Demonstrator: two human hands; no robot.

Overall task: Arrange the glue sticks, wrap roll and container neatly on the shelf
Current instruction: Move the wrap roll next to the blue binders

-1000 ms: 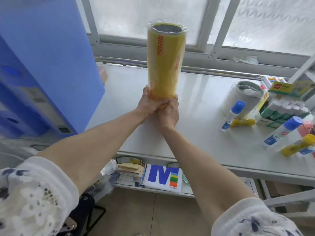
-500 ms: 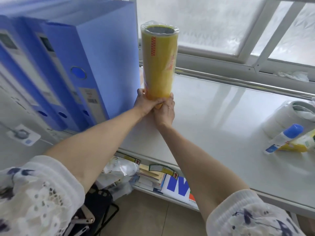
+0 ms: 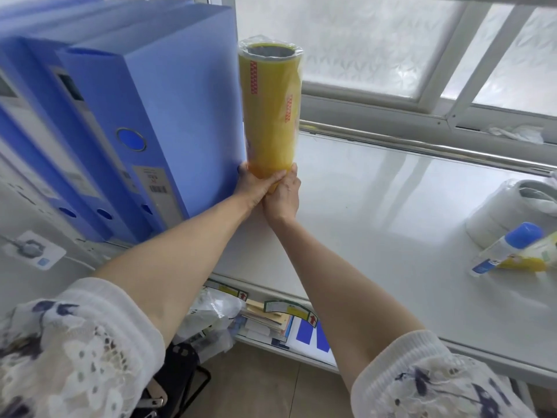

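Note:
A tall yellow wrap roll (image 3: 271,113) in clear film stands upright against the nearest blue binder (image 3: 168,116) at the left of the white shelf (image 3: 376,212). My left hand (image 3: 256,185) and my right hand (image 3: 283,194) both grip its base, fingers curled round it. Whether the base touches the shelf is hidden by my hands. At the far right lies a white container (image 3: 509,212) on its side. In front of it lies a glue stick with a blue cap (image 3: 506,245), and a yellow glue stick (image 3: 524,262) beside that.
Several blue binders (image 3: 60,140) stand in a row at the left end. A frosted window (image 3: 376,46) with a white frame runs behind the shelf. A lower shelf holds books and papers (image 3: 271,318). A wall socket (image 3: 30,248) sits at left.
My hands carried the roll leftward along the shelf until it stands beside the blue binders. The view swung left, so most of the glue sticks on the right left the frame.

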